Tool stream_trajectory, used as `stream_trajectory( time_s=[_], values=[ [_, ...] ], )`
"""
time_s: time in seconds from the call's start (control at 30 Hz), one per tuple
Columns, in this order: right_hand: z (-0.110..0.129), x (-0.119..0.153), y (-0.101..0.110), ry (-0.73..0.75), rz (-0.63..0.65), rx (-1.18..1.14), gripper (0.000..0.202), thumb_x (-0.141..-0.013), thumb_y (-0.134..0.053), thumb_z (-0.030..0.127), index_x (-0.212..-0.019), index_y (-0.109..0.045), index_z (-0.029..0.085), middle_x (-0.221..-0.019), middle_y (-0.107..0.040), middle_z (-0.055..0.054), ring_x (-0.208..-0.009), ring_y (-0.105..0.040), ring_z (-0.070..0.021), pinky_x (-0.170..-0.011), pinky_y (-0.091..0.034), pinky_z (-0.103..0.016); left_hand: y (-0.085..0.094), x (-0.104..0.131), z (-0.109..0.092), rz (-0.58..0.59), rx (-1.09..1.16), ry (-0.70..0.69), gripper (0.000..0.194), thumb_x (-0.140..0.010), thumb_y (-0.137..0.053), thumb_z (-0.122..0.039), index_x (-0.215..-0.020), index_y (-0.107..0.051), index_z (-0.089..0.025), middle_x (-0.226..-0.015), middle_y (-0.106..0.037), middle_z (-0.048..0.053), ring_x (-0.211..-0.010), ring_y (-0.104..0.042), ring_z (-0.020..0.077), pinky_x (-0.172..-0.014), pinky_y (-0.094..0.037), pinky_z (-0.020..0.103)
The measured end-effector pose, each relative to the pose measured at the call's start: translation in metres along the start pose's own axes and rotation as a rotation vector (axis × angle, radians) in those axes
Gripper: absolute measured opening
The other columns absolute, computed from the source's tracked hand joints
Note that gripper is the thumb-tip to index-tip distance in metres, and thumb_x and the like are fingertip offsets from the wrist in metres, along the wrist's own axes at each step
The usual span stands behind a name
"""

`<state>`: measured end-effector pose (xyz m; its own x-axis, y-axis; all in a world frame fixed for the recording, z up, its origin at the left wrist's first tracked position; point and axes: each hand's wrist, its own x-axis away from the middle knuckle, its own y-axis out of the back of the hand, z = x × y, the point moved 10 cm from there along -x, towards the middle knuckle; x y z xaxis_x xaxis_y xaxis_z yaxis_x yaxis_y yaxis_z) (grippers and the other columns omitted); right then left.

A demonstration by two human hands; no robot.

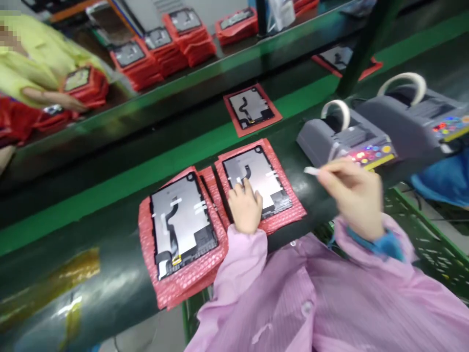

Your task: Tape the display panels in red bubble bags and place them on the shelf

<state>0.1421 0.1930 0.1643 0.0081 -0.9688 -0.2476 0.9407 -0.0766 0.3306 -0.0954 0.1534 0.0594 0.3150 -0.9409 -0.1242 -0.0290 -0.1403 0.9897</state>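
Right hand [353, 193]: grip pinching a white strip [311, 170] between thumb and forefinger, beside the nearer grey dispenser [315, 142], which contains a tape roll [345, 115]. Left hand [245, 208]: grip released, fingers resting on a dark-edged panel [261, 175] upon red bubble wrap [282, 223], on the worktop [120, 234]. A second panel [188, 220] lies just left. Below right, a green crate [427, 233].

The left hand [245, 208] rests on a flat grey-and-black rectangular panel [262, 168]; the right hand [353, 193] pinches a small white strip [311, 170].
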Motion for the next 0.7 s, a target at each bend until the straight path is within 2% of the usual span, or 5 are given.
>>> stream_trajectory(
  time_s=[0.07, 0.13, 0.23, 0.33, 0.7],
  values=[
    [-0.009, -0.02, -0.088, -0.032, 0.298, 0.009, 0.017, -0.085, -0.065, 0.035, -0.077, -0.067, 0.02, -0.078, -0.065, -0.004, -0.073, -0.059, -0.0178, -0.071, -0.045, -0.033, 0.0, -0.003, 0.0, 0.034, 0.011, 0.006, 0.055, -0.096, -0.045, -0.033, -0.147, -0.05, -0.012, -0.121, -0.056, 0.019, -0.103, -0.051, 0.0326, -0.082, -0.046, 0.042],
    [-0.032, -0.041, -0.152, -0.071, 0.438, 0.086, 0.015, -0.084, -0.062, 0.028, -0.074, -0.065, 0.017, -0.074, -0.066, -0.003, -0.071, -0.059, -0.0161, -0.069, -0.043, -0.029, 0.0, -0.006, 0.0, 0.057, 0.021, 0.009, 0.055, -0.096, -0.045, -0.033, -0.148, -0.048, -0.018, -0.119, -0.056, 0.017, -0.1, -0.051, 0.0315, -0.082, -0.045, 0.041],
    [-0.06, -0.064, -0.199, -0.081, 0.481, 0.276, 0.015, -0.084, -0.06, 0.025, -0.074, -0.066, 0.016, -0.074, -0.068, -0.003, -0.071, -0.059, -0.0156, -0.067, -0.039, -0.027, 0.001, -0.008, 0.0, 0.074, 0.045, 0.012, 0.055, -0.095, -0.045, -0.03, -0.149, -0.047, -0.021, -0.115, -0.055, 0.015, -0.098, -0.051, 0.0303, -0.081, -0.045, 0.041],
    [-0.067, -0.067, -0.213, -0.061, 0.501, 0.37, 0.019, -0.086, -0.06, 0.03, -0.077, -0.069, 0.016, -0.077, -0.07, -0.004, -0.072, -0.061, -0.0161, -0.066, -0.038, -0.028, 0.001, -0.01, 0.001, 0.089, 0.068, 0.025, 0.055, -0.094, -0.047, -0.03, -0.148, -0.047, -0.02, -0.111, -0.054, 0.014, -0.097, -0.051, 0.0298, -0.08, -0.045, 0.04],
    [-0.058, -0.06, -0.217, -0.042, 0.501, 0.595, 0.02, -0.087, -0.057, 0.031, -0.077, -0.07, 0.019, -0.086, -0.072, -0.006, -0.084, -0.064, -0.021, -0.071, -0.041, -0.031, -0.001, -0.01, 0.002, 0.119, 0.107, 0.04, 0.053, -0.096, -0.045, -0.03, -0.147, -0.047, -0.02, -0.109, -0.052, 0.014, -0.095, -0.049, 0.0297, -0.077, -0.042, 0.041]
  ],
)
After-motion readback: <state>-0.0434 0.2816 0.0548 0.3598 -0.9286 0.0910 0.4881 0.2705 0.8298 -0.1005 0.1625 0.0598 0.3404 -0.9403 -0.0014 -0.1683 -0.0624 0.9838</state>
